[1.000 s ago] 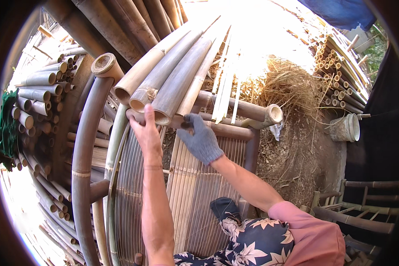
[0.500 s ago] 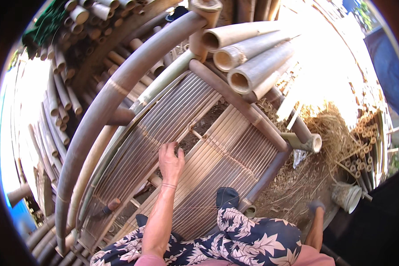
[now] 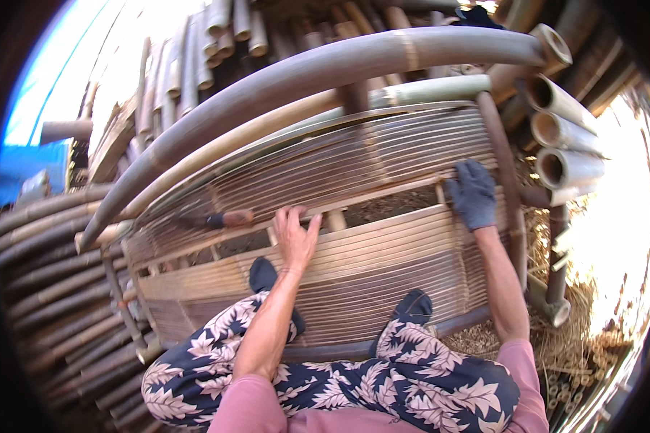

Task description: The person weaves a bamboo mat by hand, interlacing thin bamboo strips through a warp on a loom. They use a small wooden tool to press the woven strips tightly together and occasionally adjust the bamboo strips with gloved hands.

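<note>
Left hand (image 3: 296, 237) hung half-curled over the bench slats (image 3: 383, 252), handled tool (image 3: 238, 218) just left; gloved right hand (image 3: 473, 195) lay farther right. Couldn't tell either hold. Seemed between grasps; gripping called for closing in.

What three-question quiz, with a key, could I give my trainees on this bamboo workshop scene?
1. Multiple choice: which hand wears the grey glove?
a) the left
b) the right
c) neither

2. True or false: a wooden-handled tool lies to the left of the bare left hand.

3. Fill in the missing word: between the two slatted bamboo panels runs an open ____.

Key:
1: b, the right hand.
2: True.
3: Gap.
</note>
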{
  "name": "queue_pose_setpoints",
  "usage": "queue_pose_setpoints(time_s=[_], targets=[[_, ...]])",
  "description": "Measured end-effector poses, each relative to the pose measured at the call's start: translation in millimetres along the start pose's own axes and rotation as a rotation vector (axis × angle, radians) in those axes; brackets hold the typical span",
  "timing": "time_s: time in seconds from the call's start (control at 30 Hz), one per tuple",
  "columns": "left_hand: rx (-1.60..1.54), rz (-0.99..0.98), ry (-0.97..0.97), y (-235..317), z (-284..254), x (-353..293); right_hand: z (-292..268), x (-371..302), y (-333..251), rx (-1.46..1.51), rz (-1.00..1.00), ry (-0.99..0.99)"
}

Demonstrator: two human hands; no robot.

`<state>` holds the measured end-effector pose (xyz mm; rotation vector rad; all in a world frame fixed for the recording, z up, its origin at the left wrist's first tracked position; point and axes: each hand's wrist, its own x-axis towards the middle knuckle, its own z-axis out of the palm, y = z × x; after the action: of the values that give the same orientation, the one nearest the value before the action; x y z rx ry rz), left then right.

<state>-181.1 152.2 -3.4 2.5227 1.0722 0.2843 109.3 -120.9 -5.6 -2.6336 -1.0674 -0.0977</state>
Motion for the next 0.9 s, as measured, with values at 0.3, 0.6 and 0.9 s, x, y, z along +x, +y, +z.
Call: queue_pose_setpoints(time_s=[0.3,0.6,0.9], targets=[[-1.941,-1.033,-0.007,4.4,-51.2,-0.4,33.8,-9.3,28.5,0.019,-0.096,0.154],[0.242,0.167,-0.005,-28.1,-15.8,-3.3,39.2,-10.0,29.7,0.023,-0.084,0.172],[0.027,0.174,-0.386,-45.9,-32.7,-16.1,55.1,-12.1,56.3,-0.055,-0.211,0.172]])
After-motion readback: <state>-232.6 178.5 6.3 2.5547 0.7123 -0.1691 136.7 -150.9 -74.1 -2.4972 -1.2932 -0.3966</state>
